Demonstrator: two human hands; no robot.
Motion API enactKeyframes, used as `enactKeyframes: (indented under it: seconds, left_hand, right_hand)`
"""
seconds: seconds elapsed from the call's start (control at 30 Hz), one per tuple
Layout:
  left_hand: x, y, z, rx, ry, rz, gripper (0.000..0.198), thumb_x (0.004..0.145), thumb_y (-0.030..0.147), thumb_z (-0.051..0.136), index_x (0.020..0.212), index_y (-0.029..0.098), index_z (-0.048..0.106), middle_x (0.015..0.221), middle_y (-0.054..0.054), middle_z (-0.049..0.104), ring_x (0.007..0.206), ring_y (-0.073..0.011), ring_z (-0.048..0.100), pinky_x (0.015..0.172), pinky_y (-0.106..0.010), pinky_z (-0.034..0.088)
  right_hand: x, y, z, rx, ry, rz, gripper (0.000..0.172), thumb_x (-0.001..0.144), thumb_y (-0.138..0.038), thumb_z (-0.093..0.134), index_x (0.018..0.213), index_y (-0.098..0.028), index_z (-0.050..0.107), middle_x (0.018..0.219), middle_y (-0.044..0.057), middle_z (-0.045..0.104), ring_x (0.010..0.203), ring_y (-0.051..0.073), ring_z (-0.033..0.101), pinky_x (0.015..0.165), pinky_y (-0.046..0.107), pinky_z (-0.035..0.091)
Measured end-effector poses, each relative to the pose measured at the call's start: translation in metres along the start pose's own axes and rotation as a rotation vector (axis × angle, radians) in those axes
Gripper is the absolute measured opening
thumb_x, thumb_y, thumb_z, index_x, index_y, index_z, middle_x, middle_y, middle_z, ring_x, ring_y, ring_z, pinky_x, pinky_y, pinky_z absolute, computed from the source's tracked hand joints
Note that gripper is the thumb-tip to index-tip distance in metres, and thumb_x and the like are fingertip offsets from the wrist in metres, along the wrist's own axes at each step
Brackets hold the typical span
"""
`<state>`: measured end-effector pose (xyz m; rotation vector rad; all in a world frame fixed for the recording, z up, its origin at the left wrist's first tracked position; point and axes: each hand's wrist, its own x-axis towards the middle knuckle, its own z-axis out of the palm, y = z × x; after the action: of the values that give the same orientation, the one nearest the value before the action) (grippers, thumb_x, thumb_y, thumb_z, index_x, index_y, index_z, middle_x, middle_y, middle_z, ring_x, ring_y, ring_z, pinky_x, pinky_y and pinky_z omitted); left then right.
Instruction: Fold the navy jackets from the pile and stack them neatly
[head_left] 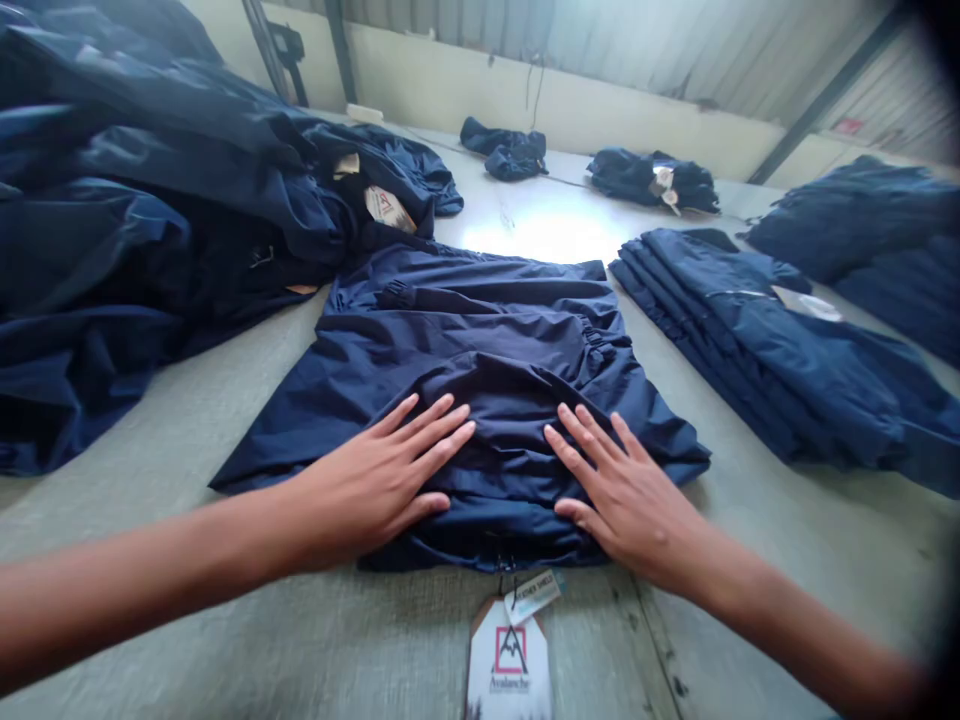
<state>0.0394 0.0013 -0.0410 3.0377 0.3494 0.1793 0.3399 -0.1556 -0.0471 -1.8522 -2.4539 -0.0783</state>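
Note:
A navy jacket (pixel 480 340), folded into a wide shape, lies in front of me. My left hand (pixel 390 475) rests flat on its near left part, fingers spread. On the near right part lies my right hand (pixel 622 490), palm down with its fingers apart. Neither hand grips the cloth. From the jacket's near edge hang a white paper tag (pixel 510 665) with a red and black logo and a smaller tag (pixel 534 597) that overlaps its top.
A large heap of navy garments (pixel 150 200) fills the left side. To the right is a folded stack (pixel 750 340), with another pile (pixel 870 240) behind it. Two small bundles (pixel 514 152) (pixel 652 180) sit at the far side of the table (pixel 262 610).

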Motion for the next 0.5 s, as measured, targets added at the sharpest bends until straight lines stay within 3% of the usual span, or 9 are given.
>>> enactKeyframes:
  seconds: [0.07, 0.13, 0.23, 0.3, 0.33, 0.4, 0.5]
  left_hand:
    - [-0.020, 0.001, 0.015, -0.004, -0.052, -0.026, 0.070, 0.110, 0.051, 0.039, 0.170, 0.021, 0.017, 0.172, -0.009, 0.030, 0.161, -0.0251, 0.024, 0.132, -0.044, 0.017]
    - [-0.028, 0.002, 0.015, -0.007, -0.080, -0.040, 0.068, 0.111, 0.050, 0.038, 0.169, 0.021, 0.019, 0.172, -0.009, 0.031, 0.159, -0.0249, 0.029, 0.130, -0.042, 0.022]
    - [-0.017, 0.005, -0.009, -0.007, -0.105, -0.029, 0.059, 0.110, 0.050, 0.042, 0.163, 0.023, 0.040, 0.163, -0.008, 0.048, 0.148, -0.0256, 0.048, 0.121, -0.039, 0.038]
    - [0.003, 0.007, -0.028, 0.019, -0.059, -0.034, 0.051, 0.110, 0.046, 0.042, 0.155, 0.024, 0.051, 0.155, -0.008, 0.057, 0.140, -0.0259, 0.057, 0.116, -0.039, 0.043]
    - [0.015, 0.008, -0.034, 0.040, -0.014, -0.044, 0.050, 0.110, 0.044, 0.042, 0.154, 0.023, 0.052, 0.155, -0.009, 0.058, 0.141, -0.0265, 0.055, 0.117, -0.041, 0.042]
    - [0.037, 0.006, -0.035, 0.074, 0.088, -0.051, 0.054, 0.111, 0.044, 0.041, 0.158, 0.020, 0.046, 0.163, -0.011, 0.047, 0.152, -0.0278, 0.042, 0.124, -0.045, 0.033]
    - [0.056, -0.005, -0.012, 0.047, 0.103, -0.038, 0.069, 0.109, 0.055, 0.040, 0.166, 0.018, 0.029, 0.173, -0.012, 0.027, 0.162, -0.0275, 0.021, 0.132, -0.050, 0.012]
  right_hand:
    - [-0.010, 0.005, 0.017, 0.008, -0.035, 0.004, 0.073, 0.108, -0.054, 0.044, 0.170, -0.025, 0.018, 0.174, 0.010, 0.026, 0.160, 0.031, 0.023, 0.127, 0.063, 0.027]
    - [-0.013, 0.008, 0.019, 0.023, -0.059, -0.014, 0.073, 0.107, -0.056, 0.044, 0.169, -0.025, 0.020, 0.173, 0.010, 0.029, 0.158, 0.030, 0.028, 0.126, 0.061, 0.031]
    - [-0.001, 0.010, -0.004, 0.048, -0.042, -0.019, 0.059, 0.108, -0.052, 0.045, 0.161, -0.026, 0.042, 0.160, 0.011, 0.052, 0.144, 0.031, 0.052, 0.115, 0.056, 0.048]
    - [0.014, 0.008, -0.024, 0.056, 0.041, -0.002, 0.049, 0.109, -0.044, 0.046, 0.153, -0.026, 0.054, 0.149, 0.011, 0.062, 0.132, 0.029, 0.062, 0.107, 0.051, 0.055]
    - [0.023, 0.006, -0.031, 0.053, 0.097, -0.004, 0.048, 0.109, -0.041, 0.046, 0.153, -0.026, 0.054, 0.150, 0.011, 0.061, 0.134, 0.030, 0.061, 0.108, 0.050, 0.054]
    - [0.042, 0.004, -0.034, 0.039, 0.185, -0.040, 0.054, 0.107, -0.039, 0.049, 0.160, -0.024, 0.045, 0.163, 0.011, 0.048, 0.149, 0.031, 0.045, 0.118, 0.053, 0.045]
    - [0.061, 0.009, -0.010, 0.042, 0.171, -0.080, 0.072, 0.107, -0.043, 0.051, 0.169, -0.022, 0.022, 0.174, 0.010, 0.025, 0.161, 0.030, 0.020, 0.128, 0.057, 0.029]
